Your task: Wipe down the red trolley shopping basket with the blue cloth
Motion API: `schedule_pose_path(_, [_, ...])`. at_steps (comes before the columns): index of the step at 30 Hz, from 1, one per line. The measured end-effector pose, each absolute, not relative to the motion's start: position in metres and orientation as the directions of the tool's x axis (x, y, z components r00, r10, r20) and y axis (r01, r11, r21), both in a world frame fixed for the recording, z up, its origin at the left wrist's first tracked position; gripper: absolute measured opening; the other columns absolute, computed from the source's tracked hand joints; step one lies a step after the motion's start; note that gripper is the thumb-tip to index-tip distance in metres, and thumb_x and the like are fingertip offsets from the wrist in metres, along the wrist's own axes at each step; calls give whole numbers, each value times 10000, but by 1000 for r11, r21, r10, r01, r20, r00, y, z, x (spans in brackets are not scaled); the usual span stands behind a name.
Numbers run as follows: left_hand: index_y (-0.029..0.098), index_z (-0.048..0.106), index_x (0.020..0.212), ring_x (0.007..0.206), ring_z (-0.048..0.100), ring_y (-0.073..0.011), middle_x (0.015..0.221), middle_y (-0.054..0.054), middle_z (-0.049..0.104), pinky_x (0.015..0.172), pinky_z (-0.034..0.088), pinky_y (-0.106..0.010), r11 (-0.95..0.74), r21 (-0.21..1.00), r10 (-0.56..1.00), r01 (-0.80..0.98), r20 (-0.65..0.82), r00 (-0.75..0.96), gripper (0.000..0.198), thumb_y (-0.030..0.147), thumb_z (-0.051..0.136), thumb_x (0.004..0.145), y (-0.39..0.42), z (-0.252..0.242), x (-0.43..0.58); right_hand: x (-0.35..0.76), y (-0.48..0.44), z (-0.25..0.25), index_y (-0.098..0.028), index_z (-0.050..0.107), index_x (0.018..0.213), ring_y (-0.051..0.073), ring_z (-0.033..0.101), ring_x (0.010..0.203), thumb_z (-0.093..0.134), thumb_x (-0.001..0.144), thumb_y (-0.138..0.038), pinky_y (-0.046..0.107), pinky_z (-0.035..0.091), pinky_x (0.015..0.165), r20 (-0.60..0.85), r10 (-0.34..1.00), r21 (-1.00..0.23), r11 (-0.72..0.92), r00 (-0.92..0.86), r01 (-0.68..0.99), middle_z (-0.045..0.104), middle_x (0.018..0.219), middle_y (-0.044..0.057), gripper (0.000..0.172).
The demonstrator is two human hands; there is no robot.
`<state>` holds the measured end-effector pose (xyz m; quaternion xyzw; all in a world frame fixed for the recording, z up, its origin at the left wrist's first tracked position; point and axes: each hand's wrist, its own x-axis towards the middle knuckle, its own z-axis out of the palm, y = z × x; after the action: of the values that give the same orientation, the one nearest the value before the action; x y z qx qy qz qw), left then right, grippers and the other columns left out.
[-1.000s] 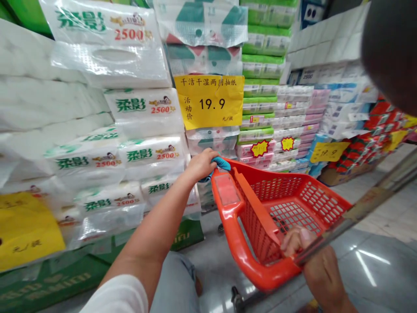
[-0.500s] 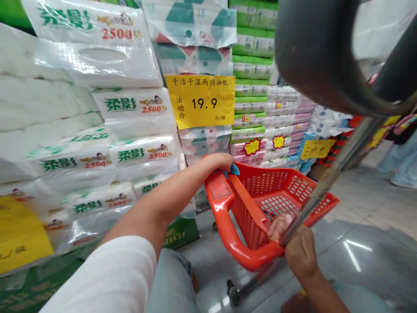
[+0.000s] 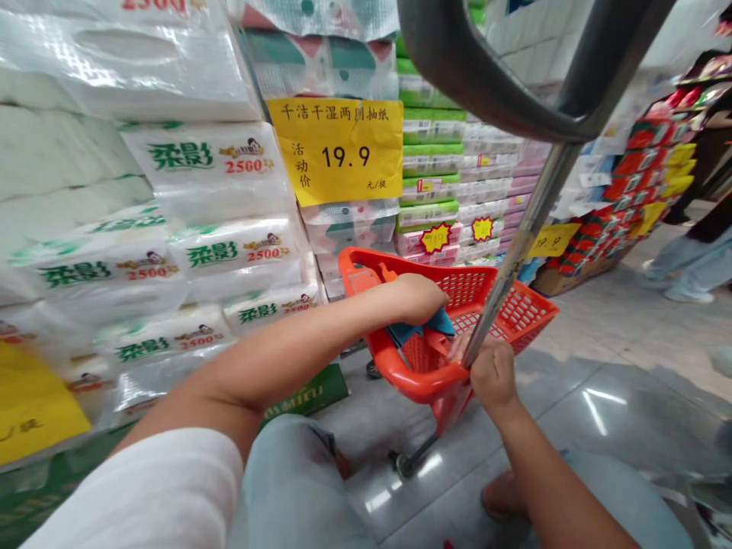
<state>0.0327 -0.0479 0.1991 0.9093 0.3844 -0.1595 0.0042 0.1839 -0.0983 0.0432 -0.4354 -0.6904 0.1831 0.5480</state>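
Observation:
My left hand is closed on a blue cloth and reaches over the near end of a red wheeled shopping basket. The cloth hangs below my fingers, against the basket's inner side and the red rim. My right hand is wrapped round the metal pole where it meets the basket's rim. At the pole's upper end, a black loop handle looms close to the camera. Part of my right hand is hidden behind the pole.
Stacked tissue packs rise close on the left, with a yellow price sign before them. Green packs stand farther back. A caster wheel rests on the grey tiled floor. A person's legs show at far right.
My left hand has moved right and slightly down along the basket, and more of the blue cloth shows. The basket, pole and black handle have shifted left and up in view.

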Motion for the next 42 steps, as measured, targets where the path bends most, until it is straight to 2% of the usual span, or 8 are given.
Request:
schedule_pose_path(4, [208, 697, 1136, 895, 692, -255, 1012, -99, 709, 702, 509, -324, -659, -109, 752, 745, -144, 644, 272, 184, 514, 938, -82, 191, 21, 185, -94, 43, -239, 546, 555, 198, 538, 596, 378, 864, -272, 325, 412, 566, 597, 801, -736, 531, 34, 420, 602, 592, 59, 353])
schedule_pose_path(8, [237, 678, 1074, 866, 638, -227, 972, -63, 649, 699, 524, -331, -539, -83, 802, 838, 252, 542, 229, 265, 464, 1000, -135, 174, 13, 186, -91, 41, -240, 484, 530, 183, 498, 577, 365, 877, -309, 322, 373, 568, 602, 795, -737, 524, 65, 427, 562, 563, 44, 373])
schedule_pose_path(13, [225, 671, 1077, 791, 554, -205, 1095, -77, 665, 685, 527, -342, -558, -179, 567, 810, 631, 530, 255, 287, 431, 1017, -181, 151, 5, 186, -91, 46, -237, 446, 525, 164, 476, 549, 299, 941, -399, 313, 362, 570, 605, 793, -730, 521, 65, 442, 522, 526, 24, 469])
schedule_pose_path(16, [252, 667, 1134, 823, 562, -201, 1161, -72, 663, 690, 536, -333, -630, -177, 473, 756, 685, 554, 280, 252, 412, 1019, -183, 143, -7, 188, -94, 48, -230, 466, 532, 160, 500, 543, 283, 961, -415, 303, 379, 557, 587, 807, -745, 508, 63, 433, 550, 533, 30, 502])
schedule_pose_path(21, [228, 662, 1188, 1036, 601, -272, 1242, -134, 621, 840, 574, -430, -509, -73, 560, 858, 729, 394, 306, 174, 447, 976, -171, 138, -23, 190, -101, 44, -226, 489, 544, 165, 521, 564, 339, 944, -363, 296, 401, 557, 564, 818, -784, 486, 114, 386, 563, 558, 35, 448])
schedule_pose_path(28, [327, 625, 1262, 992, 612, -224, 1203, -82, 662, 829, 587, -382, -639, -76, 456, 765, 764, 457, 367, 167, 492, 960, -224, 117, 10, 206, -114, 38, -222, 508, 545, 164, 508, 551, 340, 975, -467, 299, 405, 544, 540, 832, -822, 487, 130, 297, 556, 558, 37, 522])
schedule_pose_path(36, [292, 610, 1272, 1257, 558, -243, 1359, -78, 550, 1071, 490, -441, -477, 216, 572, 852, 812, 114, 443, 70, 527, 899, -189, 109, -31, 227, -125, 42, -194, 556, 513, 133, 478, 505, 391, 1000, -564, 287, 371, 523, 499, 866, -865, 495, 28, 86, 522, 524, 28, 634])
schedule_pose_path(42, [297, 606, 1290, 1162, 589, -205, 1318, -78, 564, 983, 529, -357, -641, 110, 515, 759, 796, 320, 426, 111, 509, 919, -214, 104, -14, 240, -126, 37, -197, 555, 516, 145, 480, 514, 397, 999, -582, 294, 368, 495, 456, 890, -890, 456, -29, 0, 503, 541, 34, 638])
